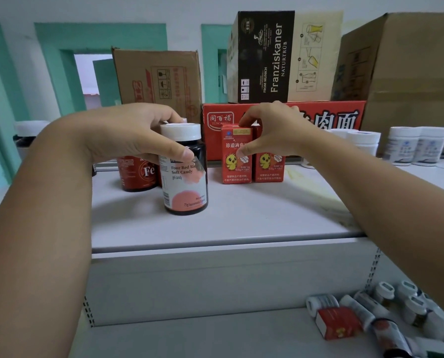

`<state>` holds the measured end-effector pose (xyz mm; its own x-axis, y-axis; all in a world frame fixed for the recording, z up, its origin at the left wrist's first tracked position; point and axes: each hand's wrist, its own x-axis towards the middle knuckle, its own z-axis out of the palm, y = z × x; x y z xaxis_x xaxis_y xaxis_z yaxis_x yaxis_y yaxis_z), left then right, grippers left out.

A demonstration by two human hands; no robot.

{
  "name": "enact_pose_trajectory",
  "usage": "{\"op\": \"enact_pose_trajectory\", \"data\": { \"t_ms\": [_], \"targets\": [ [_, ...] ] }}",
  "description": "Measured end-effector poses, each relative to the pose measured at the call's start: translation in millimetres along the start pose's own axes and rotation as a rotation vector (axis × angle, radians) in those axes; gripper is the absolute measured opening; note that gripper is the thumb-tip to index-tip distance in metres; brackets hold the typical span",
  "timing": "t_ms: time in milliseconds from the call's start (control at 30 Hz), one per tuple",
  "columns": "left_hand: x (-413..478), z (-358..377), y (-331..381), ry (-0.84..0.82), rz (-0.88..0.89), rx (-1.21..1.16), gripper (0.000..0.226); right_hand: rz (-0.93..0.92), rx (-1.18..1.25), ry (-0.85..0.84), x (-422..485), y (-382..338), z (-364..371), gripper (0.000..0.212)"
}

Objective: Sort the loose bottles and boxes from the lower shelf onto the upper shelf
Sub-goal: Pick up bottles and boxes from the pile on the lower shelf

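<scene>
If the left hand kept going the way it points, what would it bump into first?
Likely the nearest red chick box, just right of the Soft Candy bottle that the left hand grips, though depth is unclear.

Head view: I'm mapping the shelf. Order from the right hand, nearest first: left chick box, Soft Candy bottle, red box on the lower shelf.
1. Left chick box: upper shelf, pinched by right hand.
2. Soft Candy bottle: leftward, in the left hand.
3. Red box: lying on lower shelf.
</scene>
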<state>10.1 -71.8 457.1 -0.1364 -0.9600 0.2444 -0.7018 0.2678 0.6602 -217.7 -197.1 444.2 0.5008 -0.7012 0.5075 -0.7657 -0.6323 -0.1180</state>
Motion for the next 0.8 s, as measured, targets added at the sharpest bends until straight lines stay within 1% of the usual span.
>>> {"op": "enact_pose_trajectory", "data": {
  "t_ms": [100, 133, 200, 267, 333, 400, 433, 533, 600, 700, 800],
  "targets": [
    [-2, 1, 3, -0.015, -0.014, -0.017, 0.101, -0.036, -0.038, 0.028, 0, 3, 2, 0.063],
    [-2, 1, 5, -0.018, -0.028, -0.020, 0.096, -0.045, -0.057, 0.032, 0, 3, 2, 0.064],
    [-4, 2, 10, -0.017, -0.069, -0.015, 0.073, -0.071, -0.064, 0.066, 0, 3, -1, 0.063],
    [-8, 4, 15, 0.010, -0.103, 0.002, 0.054, -0.121, 0.043, 0.142, -1, -1, -6, 0.052],
    [-13, 7, 18, 0.046, -0.109, 0.016, 0.050, -0.193, 0.203, 0.198, -5, -10, -10, 0.031],
    [-19, 7, 19, 0.081, -0.118, 0.035, 0.056, -0.261, 0.295, 0.165, -13, -24, -7, 0.015],
    [-22, 7, 19, 0.096, -0.127, 0.055, 0.062, -0.294, 0.312, 0.115, -16, -29, -3, 0.013],
    [-35, 4, 19, 0.142, -0.146, 0.130, 0.088, -0.369, 0.271, -0.118, -22, -40, 17, 0.012],
    [-43, 2, 16, 0.166, -0.140, 0.103, 0.099, -0.420, 0.207, -0.229, -24, -42, 30, 0.013],
    [-54, -1, 11, 0.224, -0.156, 0.060, 0.102, -0.462, 0.164, -0.321, -29, -46, 41, 0.018],
    [-70, -5, 7, 0.297, -0.184, 0.069, 0.094, -0.515, 0.157, -0.359, -34, -56, 44, 0.021]
  ]
}}
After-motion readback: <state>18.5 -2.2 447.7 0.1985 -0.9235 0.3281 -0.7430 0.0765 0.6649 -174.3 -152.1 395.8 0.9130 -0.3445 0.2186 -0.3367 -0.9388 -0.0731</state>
